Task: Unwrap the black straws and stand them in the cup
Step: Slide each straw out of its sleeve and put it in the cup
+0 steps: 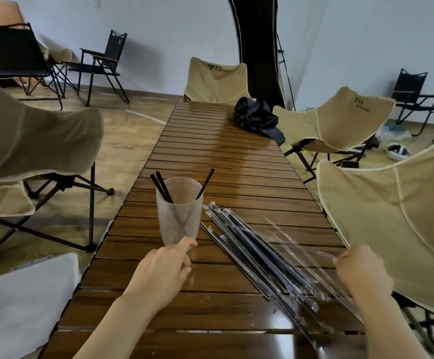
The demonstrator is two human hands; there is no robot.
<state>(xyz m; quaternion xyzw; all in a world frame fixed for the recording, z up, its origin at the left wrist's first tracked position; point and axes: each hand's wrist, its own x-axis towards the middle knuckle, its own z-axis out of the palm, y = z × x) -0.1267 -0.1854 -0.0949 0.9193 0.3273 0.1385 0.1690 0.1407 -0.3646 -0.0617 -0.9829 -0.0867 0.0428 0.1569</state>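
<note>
A translucent plastic cup [179, 218] stands upright on the slatted wooden table [226, 156]. Three bare black straws [162, 189] lean inside it, two to the left and one to the right. A pile of wrapped black straws [257, 257] lies to the right of the cup, running diagonally toward me. My left hand [164, 270] rests on the table just in front of the cup, its fingertips touching the cup's base. My right hand [361, 270] sits at the table's right edge and pinches a clear empty wrapper [296, 239]; more empty wrappers lie there.
Beige folding chairs stand around the table: left [29, 141], far end [215, 79], right [392, 216]. A crumpled black bag [257, 117] lies on the far right of the table. A white cushion [24, 307] is at my near left.
</note>
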